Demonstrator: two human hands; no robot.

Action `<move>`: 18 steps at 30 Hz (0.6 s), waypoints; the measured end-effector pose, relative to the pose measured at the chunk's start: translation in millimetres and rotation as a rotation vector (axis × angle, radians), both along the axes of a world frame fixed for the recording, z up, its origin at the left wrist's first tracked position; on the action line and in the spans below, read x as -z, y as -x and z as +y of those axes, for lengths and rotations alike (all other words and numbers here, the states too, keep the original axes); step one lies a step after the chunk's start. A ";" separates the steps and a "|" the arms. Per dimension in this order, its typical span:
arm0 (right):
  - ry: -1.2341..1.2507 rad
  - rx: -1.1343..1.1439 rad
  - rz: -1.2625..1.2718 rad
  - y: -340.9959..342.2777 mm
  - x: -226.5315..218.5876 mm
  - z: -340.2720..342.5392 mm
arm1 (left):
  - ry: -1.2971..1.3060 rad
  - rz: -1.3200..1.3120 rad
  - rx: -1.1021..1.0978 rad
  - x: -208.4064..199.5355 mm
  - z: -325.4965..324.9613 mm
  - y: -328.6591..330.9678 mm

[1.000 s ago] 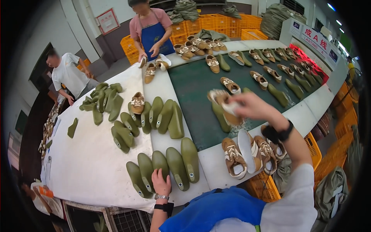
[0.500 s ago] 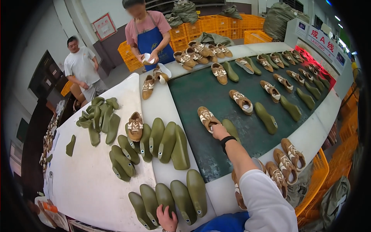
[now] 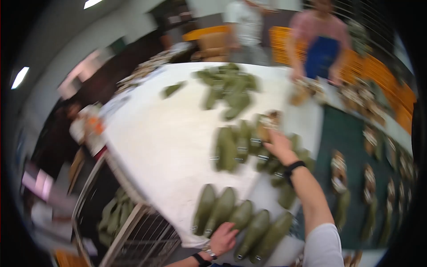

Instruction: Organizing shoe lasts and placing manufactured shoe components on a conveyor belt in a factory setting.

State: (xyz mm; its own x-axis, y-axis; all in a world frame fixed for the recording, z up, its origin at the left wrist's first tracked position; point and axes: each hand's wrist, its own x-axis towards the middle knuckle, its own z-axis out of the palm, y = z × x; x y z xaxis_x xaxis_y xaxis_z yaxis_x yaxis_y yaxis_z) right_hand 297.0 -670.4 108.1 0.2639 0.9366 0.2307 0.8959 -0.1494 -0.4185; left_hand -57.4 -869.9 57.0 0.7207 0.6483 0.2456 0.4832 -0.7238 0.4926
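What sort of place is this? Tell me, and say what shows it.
Most likely a shoe factory workshop: rows of brown shoes on a dark green surface, many olive-green foot-shaped forms on the white table, and orange crates behind.

Shoe lasts point(image 3: 223, 205): smooth green plastic, faint sheen. Table cover point(image 3: 155, 133): matt white cloth. Cart frame point(image 3: 125, 233): metal.

White cloth-covered tabletop point(image 3: 164, 142): a jumbled pile of olive-green, foot-shaped shoe lasts point(image 3: 229, 86) on the far side, one lone olive-green last point(image 3: 172, 89) left of it.
Near edge: a row of five olive-green lasts point(image 3: 221, 211).
Dark green flat belt point(image 3: 330, 129): brown-and-white shoes point(image 3: 339, 167) and olive-green lasts point(image 3: 342, 209), blurred.
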 end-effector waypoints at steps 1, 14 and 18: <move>0.020 0.040 0.019 0.3 11.6 11.4 | 0.015 -0.028 0.026 3.3 -0.8 -2.3; -0.319 0.180 0.169 -3.5 -60.4 -78.0 | -0.028 -0.017 -0.027 7.1 -6.2 -2.5; -0.473 0.033 0.753 19.4 -119.7 -166.0 | -0.064 -0.050 -0.007 7.3 -8.3 -1.4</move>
State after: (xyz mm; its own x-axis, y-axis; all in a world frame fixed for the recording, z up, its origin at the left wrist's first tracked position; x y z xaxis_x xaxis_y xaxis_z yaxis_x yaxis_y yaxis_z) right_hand 277.6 -836.4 227.8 0.5266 0.7765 0.3461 0.3565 0.1679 -0.9191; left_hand -56.0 -878.2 49.7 0.7023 0.6350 0.3218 0.4644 -0.7513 0.4689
